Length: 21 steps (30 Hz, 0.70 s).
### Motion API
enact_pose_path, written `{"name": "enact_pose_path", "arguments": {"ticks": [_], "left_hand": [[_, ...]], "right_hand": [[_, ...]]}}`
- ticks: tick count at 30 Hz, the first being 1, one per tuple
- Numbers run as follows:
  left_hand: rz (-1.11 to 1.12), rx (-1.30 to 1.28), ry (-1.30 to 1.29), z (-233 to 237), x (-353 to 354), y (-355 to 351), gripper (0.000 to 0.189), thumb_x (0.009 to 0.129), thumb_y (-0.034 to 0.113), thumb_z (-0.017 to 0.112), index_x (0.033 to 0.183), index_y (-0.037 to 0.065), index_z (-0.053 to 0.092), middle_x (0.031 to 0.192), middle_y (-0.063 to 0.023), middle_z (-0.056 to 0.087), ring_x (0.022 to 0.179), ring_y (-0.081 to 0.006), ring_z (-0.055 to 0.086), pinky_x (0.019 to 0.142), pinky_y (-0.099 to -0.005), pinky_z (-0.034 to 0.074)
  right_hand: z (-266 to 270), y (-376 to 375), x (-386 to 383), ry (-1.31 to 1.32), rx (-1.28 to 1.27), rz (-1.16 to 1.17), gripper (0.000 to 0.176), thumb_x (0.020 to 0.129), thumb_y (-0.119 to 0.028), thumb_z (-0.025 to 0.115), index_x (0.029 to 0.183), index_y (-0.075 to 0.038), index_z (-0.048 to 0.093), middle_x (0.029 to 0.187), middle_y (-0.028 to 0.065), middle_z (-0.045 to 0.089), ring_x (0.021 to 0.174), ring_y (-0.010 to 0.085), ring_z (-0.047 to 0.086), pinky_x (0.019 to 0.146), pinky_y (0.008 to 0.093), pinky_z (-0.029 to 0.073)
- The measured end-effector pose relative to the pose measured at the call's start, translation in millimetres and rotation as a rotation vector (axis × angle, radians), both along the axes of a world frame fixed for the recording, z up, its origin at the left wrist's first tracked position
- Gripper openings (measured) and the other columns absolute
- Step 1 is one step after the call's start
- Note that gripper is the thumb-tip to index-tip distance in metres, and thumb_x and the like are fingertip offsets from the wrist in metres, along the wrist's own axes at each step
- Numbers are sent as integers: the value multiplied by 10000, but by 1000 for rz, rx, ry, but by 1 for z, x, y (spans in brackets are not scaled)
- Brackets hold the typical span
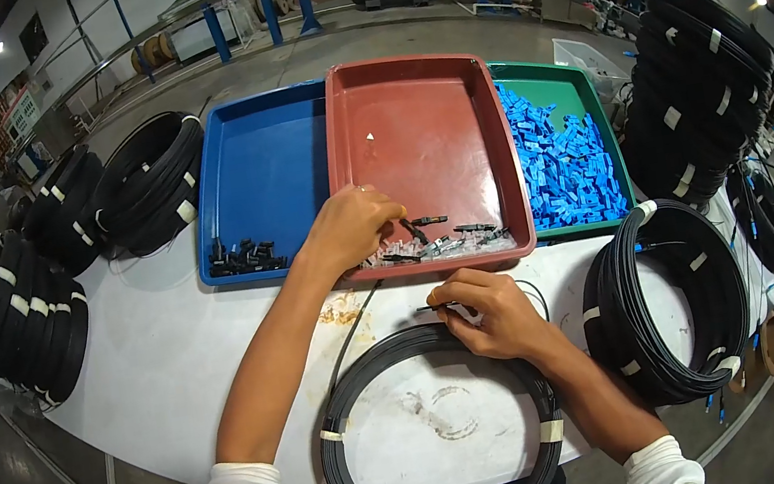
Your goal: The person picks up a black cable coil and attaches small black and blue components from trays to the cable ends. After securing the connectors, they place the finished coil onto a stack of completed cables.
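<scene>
My left hand reaches over the front of the red tray. Its fingers are bent together beside a black connector piece, and whatever is between the fingertips is hidden. Several other black connector pieces and small clear parts lie along the tray's front. In front of the tray, my right hand pinches a thin black cable end. Below it a coil of black cable, bound with pale tape, lies at the table's near edge.
A blue tray holding black parts adjoins the red one on the left. To the right, a green tray contains blue connectors. More cable coils stand left and right, with a tall stack behind.
</scene>
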<state>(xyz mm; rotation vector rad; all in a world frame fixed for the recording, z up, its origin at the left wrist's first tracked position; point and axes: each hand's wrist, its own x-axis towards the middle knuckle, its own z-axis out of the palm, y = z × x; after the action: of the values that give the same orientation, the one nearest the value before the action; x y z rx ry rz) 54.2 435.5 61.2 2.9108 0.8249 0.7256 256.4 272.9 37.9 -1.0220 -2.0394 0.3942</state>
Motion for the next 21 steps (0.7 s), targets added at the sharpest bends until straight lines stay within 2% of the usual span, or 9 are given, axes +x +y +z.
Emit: {"name": "enact_pose_path", "arguments": {"ticks": [1, 4, 5, 8, 12, 15, 18, 19, 21], "left_hand": [[-72, 15, 65, -3, 2, 5, 212, 755, 34, 719, 964, 63, 745, 883, -90, 727, 861, -283, 682, 776, -395, 537], [-213, 122, 55, -14, 12, 8, 198, 762, 69, 731, 959, 81, 744, 942, -67, 722, 931, -261, 666, 823, -397, 511], [-198, 125, 110, -17, 14, 9, 195, 770, 94, 735, 965, 97, 749, 1031, -50, 708, 995, -251, 647, 863, -397, 490], [-224, 146, 115, -21, 20, 13, 157, 774, 81, 732, 930, 90, 734, 1037, -52, 696, 981, -253, 646, 855, -393, 492], [-173, 135, 157, -13, 20, 9, 140, 784, 74, 726, 922, 77, 705, 1036, -60, 683, 976, -275, 639, 855, -404, 495], [-139, -40, -3, -3, 13, 1, 190, 804, 67, 717, 985, 40, 667, 940, -119, 702, 887, -354, 663, 783, -443, 524], [-34, -192, -109, 11, -1, -30, 186, 830, 47, 706, 1008, 16, 658, 913, -149, 724, 851, -356, 697, 759, -420, 546], [-49, -232, -189, 12, -6, -39, 236, 853, 44, 706, 1083, 13, 668, 960, -161, 740, 858, -308, 732, 745, -380, 566], [-38, -266, -273, 9, -15, -59, 276, 852, 42, 710, 1125, 22, 676, 975, -160, 744, 846, -280, 736, 731, -360, 568]], "right_hand": [[1, -1, 1, -46, -28, -8, 250, 763, 25, 699, 1006, -31, 711, 932, 115, 682, 800, 292, 688, 689, 356, 551], [2, -1, 1, -54, -21, -7, 264, 760, 26, 699, 1017, -36, 710, 940, 115, 683, 808, 293, 693, 698, 360, 557], [1, -1, 1, -62, -26, -7, 277, 758, 27, 697, 1027, -39, 708, 943, 114, 683, 813, 297, 695, 707, 363, 561], [0, 0, 1, -64, 19, 1, 265, 755, -26, 696, 1018, -44, 694, 918, 116, 659, 732, 315, 674, 648, 387, 551], [0, 0, 1, -65, -3, -10, 258, 751, -28, 696, 1009, -42, 687, 922, 119, 657, 750, 324, 672, 655, 396, 549], [3, -2, 0, -27, -55, -53, 247, 760, -21, 689, 1006, -31, 668, 936, 134, 659, 805, 346, 668, 700, 411, 542], [3, -2, -1, 23, -33, -51, 240, 774, -7, 675, 1012, -27, 663, 947, 140, 661, 821, 352, 667, 722, 412, 538], [3, -2, -1, 24, -39, -51, 230, 785, 4, 666, 1014, -22, 659, 951, 145, 662, 834, 359, 664, 736, 416, 534], [2, -2, -1, 32, -17, -49, 230, 779, -8, 669, 1008, -27, 672, 942, 144, 664, 804, 346, 657, 712, 404, 531]]}}
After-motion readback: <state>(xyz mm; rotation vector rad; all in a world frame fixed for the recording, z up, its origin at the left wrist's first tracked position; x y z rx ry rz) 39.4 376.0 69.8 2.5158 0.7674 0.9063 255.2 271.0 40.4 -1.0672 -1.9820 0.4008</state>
